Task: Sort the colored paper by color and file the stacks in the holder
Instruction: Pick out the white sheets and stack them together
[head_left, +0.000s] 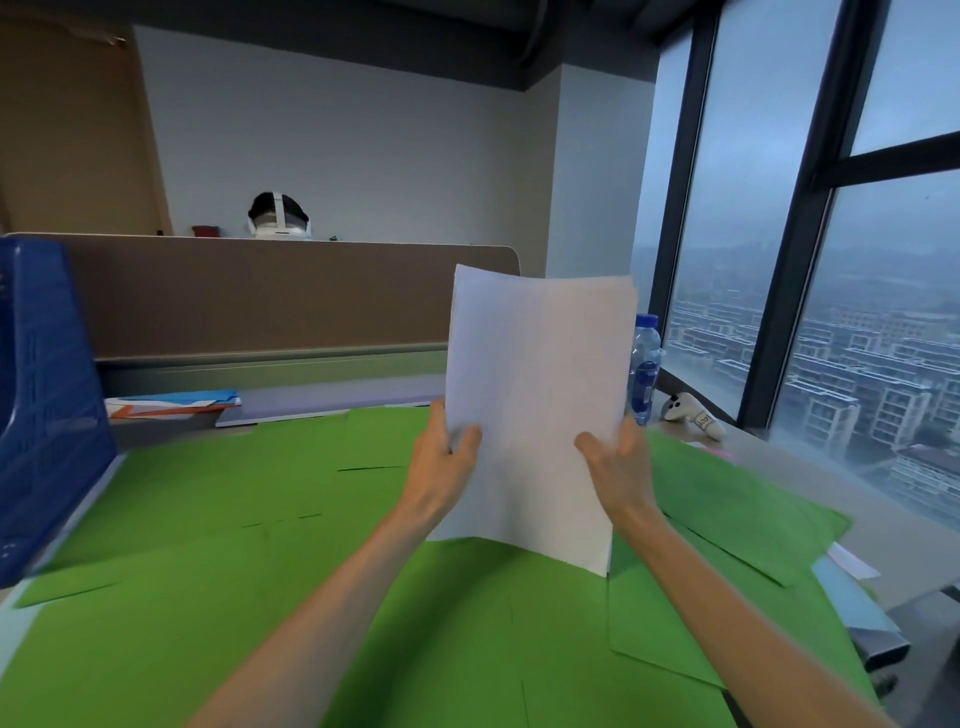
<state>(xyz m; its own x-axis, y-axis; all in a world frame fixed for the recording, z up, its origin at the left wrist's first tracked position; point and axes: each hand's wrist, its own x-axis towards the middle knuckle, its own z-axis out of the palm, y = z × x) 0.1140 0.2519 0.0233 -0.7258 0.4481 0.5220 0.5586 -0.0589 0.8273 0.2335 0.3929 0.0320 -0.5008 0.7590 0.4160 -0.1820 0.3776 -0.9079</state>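
Your left hand (448, 448) and right hand (615, 457) pinch the white stack (535, 395) upright. Loose grip may let sheets fan out onto the green sheets (260, 571).

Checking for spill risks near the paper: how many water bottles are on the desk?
1. The water bottle stands upright at the desk's far right by the window, partly hidden behind the white paper stack held up in both hands. More could be hidden behind that stack.
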